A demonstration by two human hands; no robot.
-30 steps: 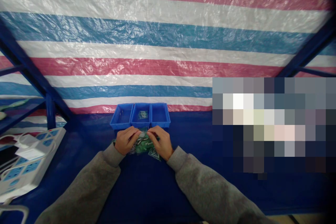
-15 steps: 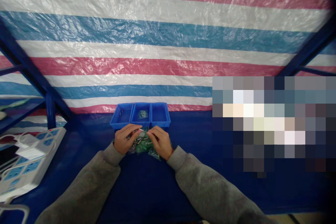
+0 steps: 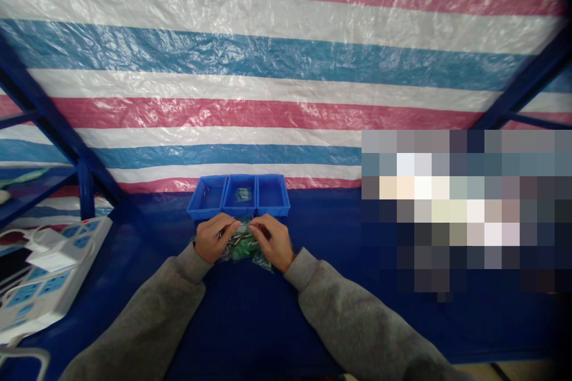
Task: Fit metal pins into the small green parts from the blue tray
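My left hand (image 3: 217,237) and my right hand (image 3: 273,241) meet fingertip to fingertip, both closed in a pinch. A small silvery piece (image 3: 243,227) shows between them, mostly covered by the fingers. Under the hands lies a heap of green plastic packets (image 3: 245,248) mixed with thin metal parts. A clear packet (image 3: 263,261) sits at its near right edge, by my right wrist. Just beyond are three joined blue trays: the left tray (image 3: 204,213) has a few small bits inside, the middle tray (image 3: 227,205) contains a clear packet (image 3: 243,194), and the right tray (image 3: 273,212) shows its bare bottom.
At the left stands a white power strip (image 3: 60,297) with a plugged-in adapter (image 3: 53,250) and cables. Blue frame posts (image 3: 87,190) rise on both sides. A striped plastic sheet (image 3: 268,113) hangs behind the blue tabletop (image 3: 250,327). The right side is pixelated.
My fingertips have drawn slightly closer together and a little lower. The thin silvery piece that stuck out between them is now mostly hidden. The trays and heap look unmoved.
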